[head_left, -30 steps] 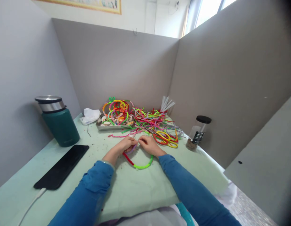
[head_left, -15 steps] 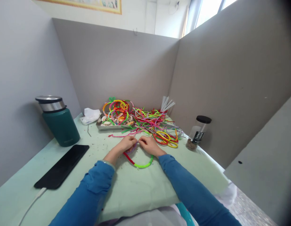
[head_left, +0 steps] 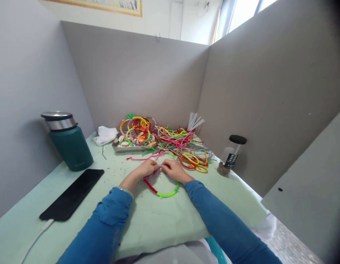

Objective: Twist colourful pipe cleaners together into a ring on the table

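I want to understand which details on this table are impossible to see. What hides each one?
Head view, all items:
- Ends of the red-and-green arc: hidden by the left hand and right hand.
- Exact grip on the purple strip: covered by curled fingers.
- Far end of the white cable: cut off by the bottom edge.
- Writing on the jar's label: too small.

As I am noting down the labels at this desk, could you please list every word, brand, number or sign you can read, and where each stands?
None can be read.
White marks on the black label of the clear, cylindrical, black-topped jar: too blurred.
Faint mark low on the dark-teal, cylindrical bottle: too small.
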A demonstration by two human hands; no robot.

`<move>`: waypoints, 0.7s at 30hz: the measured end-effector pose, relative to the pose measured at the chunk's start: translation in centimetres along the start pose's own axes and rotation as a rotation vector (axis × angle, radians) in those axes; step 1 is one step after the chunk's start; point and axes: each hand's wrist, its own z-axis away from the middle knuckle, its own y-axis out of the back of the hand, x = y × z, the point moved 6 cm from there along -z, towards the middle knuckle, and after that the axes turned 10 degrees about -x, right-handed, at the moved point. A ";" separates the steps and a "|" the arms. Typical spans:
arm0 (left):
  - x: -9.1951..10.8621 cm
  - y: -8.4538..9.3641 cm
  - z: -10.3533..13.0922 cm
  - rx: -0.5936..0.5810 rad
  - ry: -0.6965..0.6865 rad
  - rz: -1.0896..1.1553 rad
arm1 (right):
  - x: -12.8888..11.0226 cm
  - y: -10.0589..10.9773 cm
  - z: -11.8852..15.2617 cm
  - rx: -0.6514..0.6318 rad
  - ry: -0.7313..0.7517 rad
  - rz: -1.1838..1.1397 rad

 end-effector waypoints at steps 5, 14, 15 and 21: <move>0.5 -0.1 0.5 -0.073 -0.039 0.048 | 0.1 0.1 0.0 0.009 -0.002 -0.004; 0.0 0.5 -0.4 0.074 -0.129 -0.167 | 0.1 0.1 -0.1 0.019 -0.006 -0.010; 0.0 0.7 -0.5 0.109 -0.136 -0.225 | 0.2 0.1 -0.2 0.020 -0.006 -0.014; 0.2 1.0 -0.8 0.179 -0.189 -0.360 | 0.4 0.0 -0.2 0.029 -0.011 -0.025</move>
